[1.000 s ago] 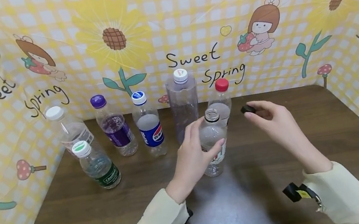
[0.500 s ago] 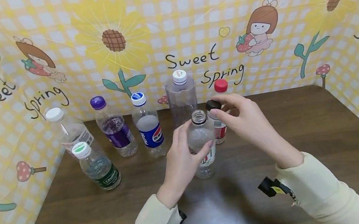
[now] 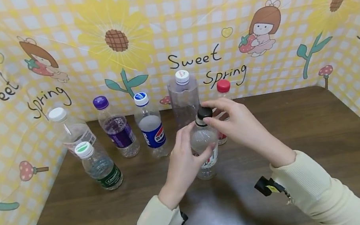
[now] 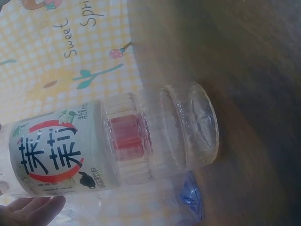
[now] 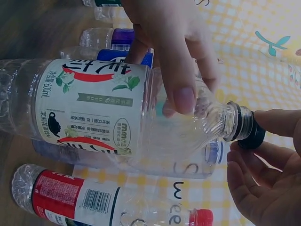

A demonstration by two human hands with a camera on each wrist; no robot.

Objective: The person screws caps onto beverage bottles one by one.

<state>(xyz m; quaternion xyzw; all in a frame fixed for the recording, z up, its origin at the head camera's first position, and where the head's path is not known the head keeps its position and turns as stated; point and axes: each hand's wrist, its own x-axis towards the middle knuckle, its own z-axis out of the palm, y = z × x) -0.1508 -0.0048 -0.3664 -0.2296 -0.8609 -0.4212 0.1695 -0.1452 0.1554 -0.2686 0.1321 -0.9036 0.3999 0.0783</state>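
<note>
My left hand [image 3: 183, 160] grips a clear plastic bottle [image 5: 94, 103] around its upper body, thumb on the near side. The bottle stands upright on the table and carries a pale label with dark characters and a red ring. Between the thumb and fingers of my right hand [image 3: 240, 126] is a black cap [image 5: 251, 132], pinched at the bottle's mouth. In the right wrist view the cap sits slightly tilted over the threads, part of which still show. The left wrist view has the bottle's base and label, with only some fingertips [image 4: 40, 212].
Behind the held bottle stand a tall clear bottle with a white cap [image 3: 185, 95] and a red-capped bottle [image 3: 223, 86]. To the left are a Pepsi bottle [image 3: 152, 133], a purple-capped bottle [image 3: 118, 131], a green-labelled bottle [image 3: 103, 172] and another white-capped bottle [image 3: 72, 127]. Patterned cloth [image 3: 149, 21] surrounds the wooden table [image 3: 294, 124].
My right hand has carried the black cap leftward from beside the bottle onto its mouth. The left hand and the bottle have shifted slightly left.
</note>
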